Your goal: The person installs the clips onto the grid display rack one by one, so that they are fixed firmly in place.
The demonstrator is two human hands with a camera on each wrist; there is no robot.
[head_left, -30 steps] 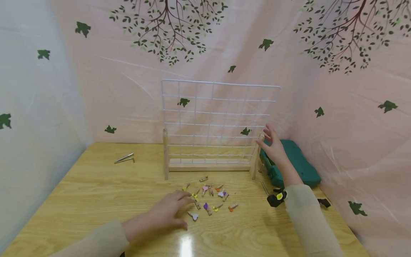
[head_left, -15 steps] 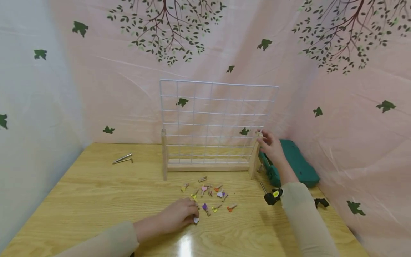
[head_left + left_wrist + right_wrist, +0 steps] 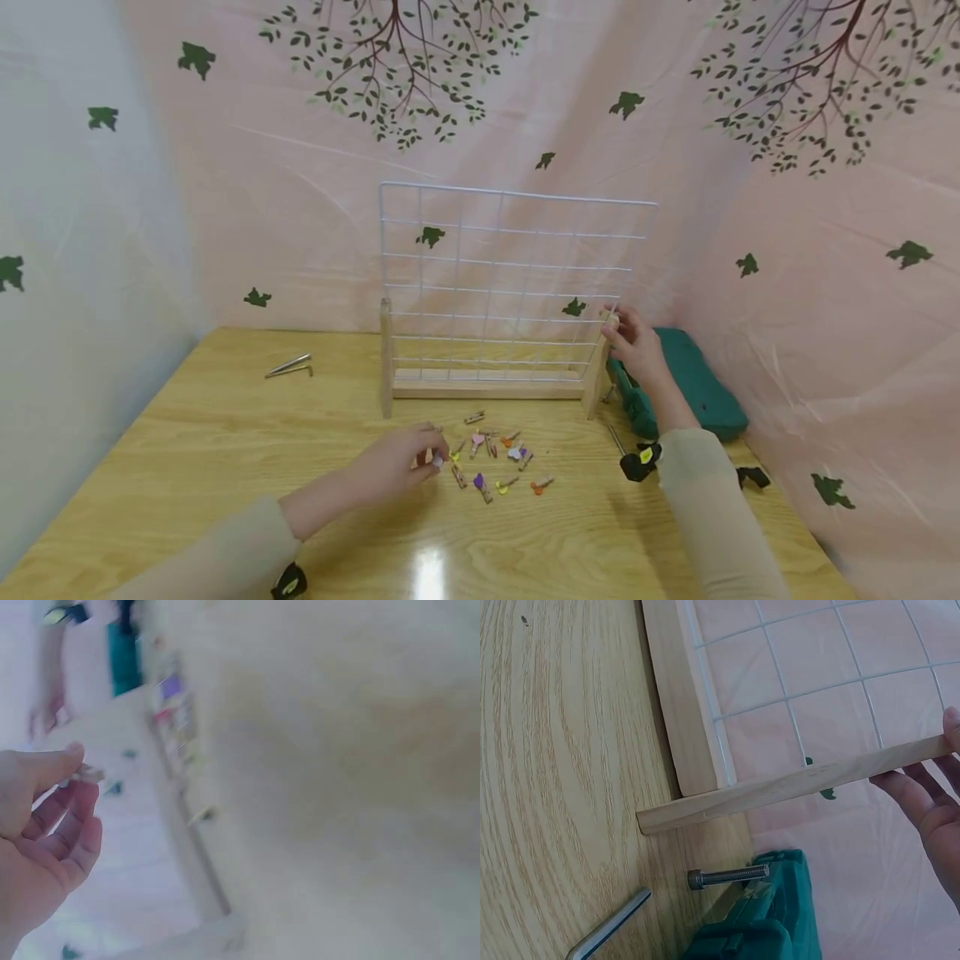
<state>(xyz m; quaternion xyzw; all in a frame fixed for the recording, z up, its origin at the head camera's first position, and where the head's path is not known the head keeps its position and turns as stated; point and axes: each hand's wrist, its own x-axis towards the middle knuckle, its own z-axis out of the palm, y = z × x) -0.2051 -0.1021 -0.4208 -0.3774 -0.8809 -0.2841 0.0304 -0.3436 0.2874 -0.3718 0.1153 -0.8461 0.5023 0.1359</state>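
Note:
My left hand (image 3: 397, 460) pinches a small wooden clothespin (image 3: 90, 774) between thumb and fingers, its pale heart (image 3: 437, 460) showing at the fingertips. Just right of that hand, several mini clothespins (image 3: 483, 488) with coloured hearts lie scattered on the table (image 3: 247, 467). A white wire grid (image 3: 495, 260) stands upright in a wooden frame. Its right post (image 3: 802, 787) is held near the top by my right hand (image 3: 636, 346), thumb on one side and fingers on the other.
Behind the right forearm lies a green case (image 3: 697, 379). A bolt (image 3: 727, 875) stands by the post, with a metal rod (image 3: 611, 922) nearby. Two metal tools (image 3: 291, 367) lie at the back left. Patterned cloth (image 3: 300, 208) hangs behind the table.
My left hand reached over the white-heart clothespin, picked it up and drew it back leftward and away from me. My right hand, open beside the post before, has closed around its top.

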